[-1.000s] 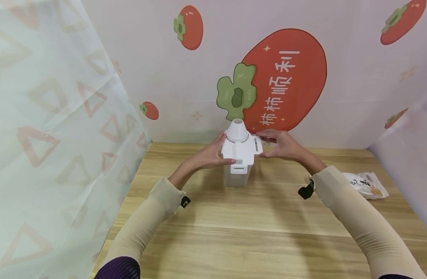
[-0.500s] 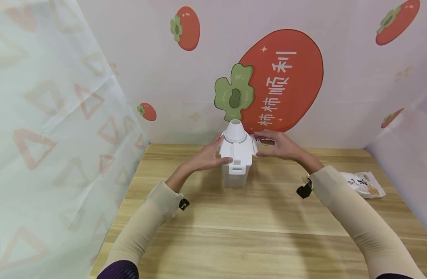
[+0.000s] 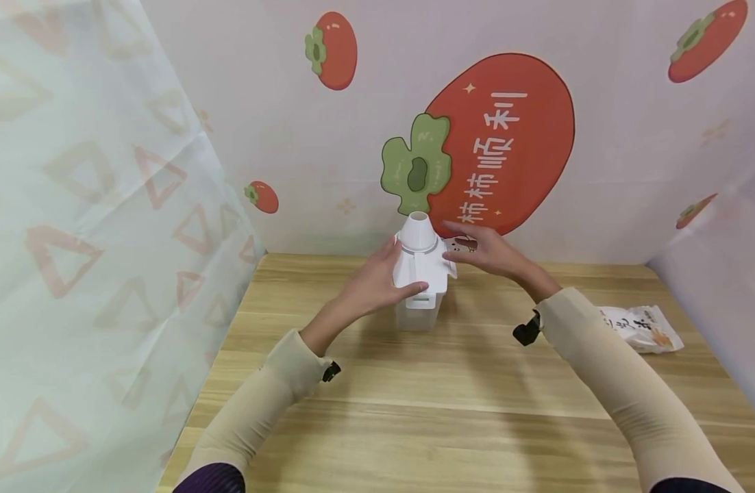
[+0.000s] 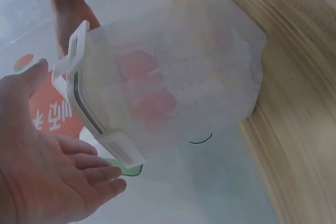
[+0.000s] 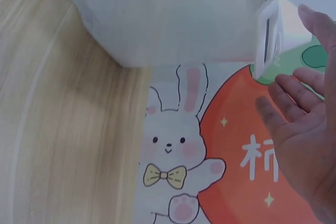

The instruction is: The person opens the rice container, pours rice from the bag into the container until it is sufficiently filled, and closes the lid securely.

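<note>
Translucent container [image 3: 417, 319] is upright on the wood worktop [image 3: 414, 404], just in front of the back wall [image 3: 328, 150]. White lid [image 3: 428, 272] is on, cone [image 3: 418, 233] standing up from it with its narrow end at the top.

Left hand [image 3: 377, 281]: grip wide, thumb and fingers spread about the lid's left side, thumb tip above the front clip [image 3: 421, 302]. Right hand [image 3: 491, 250]: grip also wide, thumb apart from the fingers, at the lid's right edge by the side clip [image 3: 453, 268], which sticks out at a slant. Fingertip contact on the lid is hard to call from these angles; can't tell for either hand.

White printed packet [image 3: 645, 330] lies on the worktop at the right, well apart from the container, partly behind the right sleeve [image 3: 618, 390].
</note>
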A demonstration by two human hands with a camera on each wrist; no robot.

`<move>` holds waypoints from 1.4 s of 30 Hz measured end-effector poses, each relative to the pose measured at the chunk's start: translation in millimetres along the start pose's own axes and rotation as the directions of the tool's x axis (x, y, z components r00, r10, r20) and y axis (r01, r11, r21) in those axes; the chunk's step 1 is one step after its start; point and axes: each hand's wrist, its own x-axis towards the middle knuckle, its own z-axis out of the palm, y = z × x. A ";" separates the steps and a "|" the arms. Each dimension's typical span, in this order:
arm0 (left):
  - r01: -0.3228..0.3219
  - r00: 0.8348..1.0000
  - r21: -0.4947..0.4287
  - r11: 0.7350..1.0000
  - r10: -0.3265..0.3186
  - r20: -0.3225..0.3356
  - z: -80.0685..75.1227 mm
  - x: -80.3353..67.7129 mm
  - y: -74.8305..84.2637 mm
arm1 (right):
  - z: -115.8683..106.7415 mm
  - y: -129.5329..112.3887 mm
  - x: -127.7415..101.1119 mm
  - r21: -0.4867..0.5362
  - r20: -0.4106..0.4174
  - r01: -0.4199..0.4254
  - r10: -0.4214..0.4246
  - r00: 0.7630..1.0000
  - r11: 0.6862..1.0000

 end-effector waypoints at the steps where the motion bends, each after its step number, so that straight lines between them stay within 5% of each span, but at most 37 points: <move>1: 0.012 1.000 0.022 1.000 -0.012 -0.006 0.7 -1.1 1.9 | 1.3 -1.4 1.9 0.002 0.001 0.001 -0.001 1.000 1.000; 15: 0.039 0.999 0.181 0.983 -0.035 -0.028 15.5 0.3 13.5 | 21.3 -7.3 22.5 -0.007 -0.006 -0.027 0.027 1.000 1.000; 28: -0.028 1.000 0.063 0.998 0.028 0.003 11.1 5.0 -1.7 | 29.0 -6.5 21.3 0.019 -0.111 -0.082 0.084 0.990 0.996; 42: -0.138 0.984 -0.064 0.988 0.145 0.104 -5.2 18.4 -34.2 | 35.6 -9.0 11.5 -0.197 -0.328 -0.100 0.031 0.944 0.975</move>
